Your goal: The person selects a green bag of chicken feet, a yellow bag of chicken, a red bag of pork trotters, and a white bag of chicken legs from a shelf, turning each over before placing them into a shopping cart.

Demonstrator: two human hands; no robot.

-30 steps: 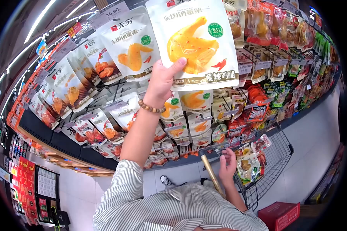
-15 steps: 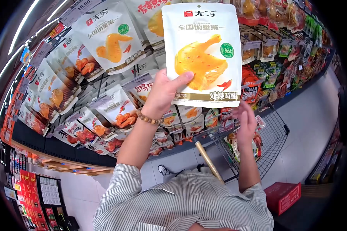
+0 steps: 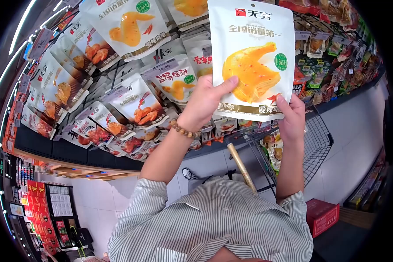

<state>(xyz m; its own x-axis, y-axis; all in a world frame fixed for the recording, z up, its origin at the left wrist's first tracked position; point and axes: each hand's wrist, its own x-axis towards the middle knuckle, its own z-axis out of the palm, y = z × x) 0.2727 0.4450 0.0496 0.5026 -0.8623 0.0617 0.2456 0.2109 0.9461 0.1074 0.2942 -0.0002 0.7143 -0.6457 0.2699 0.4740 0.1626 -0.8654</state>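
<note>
A white foil snack pouch printed with a yellow chicken leg (image 3: 252,61) is held up in front of the hanging display, gripped from both sides. Its lower left edge is pinched by the left hand (image 3: 204,105), thumb laid across the front, a brown beaded bracelet (image 3: 184,130) worn at the wrist. The lower right corner is clasped by the right hand (image 3: 291,120), fingers curled behind the pack. Below it, a black wire shopping cart (image 3: 317,142) with snack packs inside is seen, its wooden handle (image 3: 242,167) angled toward the striped shirt (image 3: 214,222). More white pouches (image 3: 135,105) are hung on pegs to the left.
</note>
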